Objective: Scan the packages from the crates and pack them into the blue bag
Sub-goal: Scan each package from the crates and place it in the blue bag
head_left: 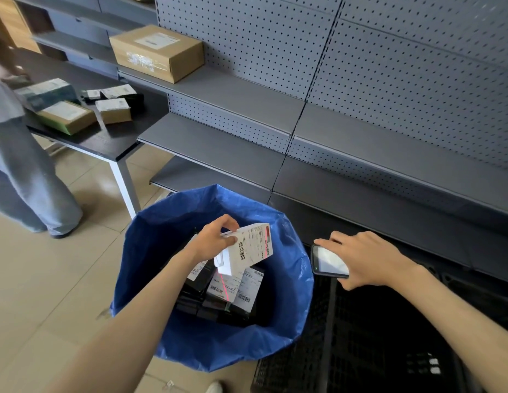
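Left hand (pixel 216 236) pinching a white labelled package (pixel 247 248) over the open blue bag (pixel 150 242) — right hand (pixel 360 259) curled round a handheld scanner (pixel 329 262), black crates (pixel 375 336) beneath.

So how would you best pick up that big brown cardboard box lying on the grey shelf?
Take the brown cardboard box by its two short end faces, one hand on each, coming from the open aisle side. It lies flat on the grey metal shelf, looks too broad for one hand's fingers, and the perforated back panel stands close behind it.
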